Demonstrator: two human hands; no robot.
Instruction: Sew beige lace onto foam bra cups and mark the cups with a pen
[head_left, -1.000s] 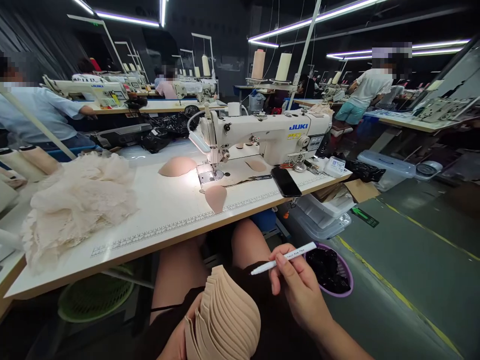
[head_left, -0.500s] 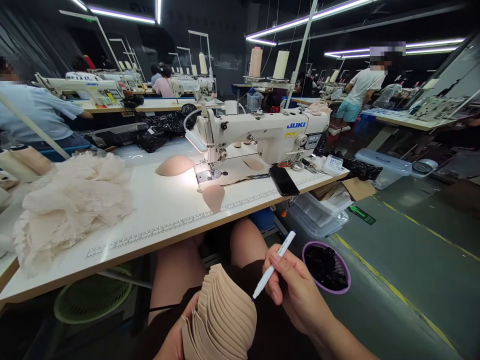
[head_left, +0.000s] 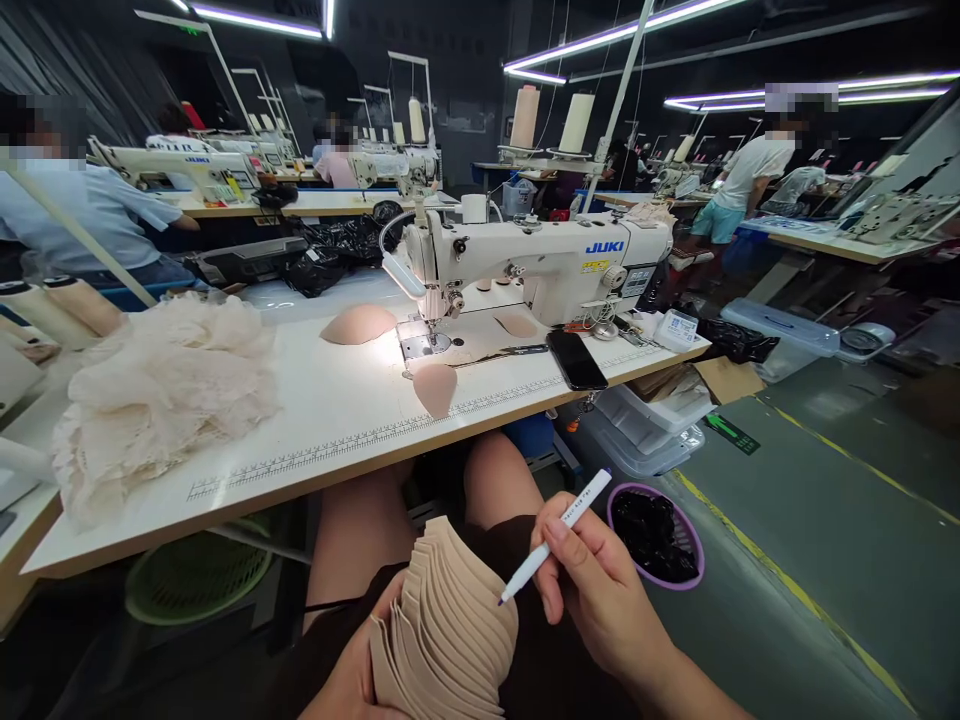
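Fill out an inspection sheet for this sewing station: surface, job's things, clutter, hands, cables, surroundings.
Surface: white sewing table with a printed ruler along its front edge; lit near the needle.
Job's things: stack of beige cups on the lap; white pen, tip at the stack's top edge.
Clutter: lace pile, two loose cups, phone, sewing machine.
Hands: left hand supports the stack from below; right hand grips the pen.
Cables: nothing seen clearly.
Surroundings: purple basket and plastic bins on the floor; other people at machines behind.
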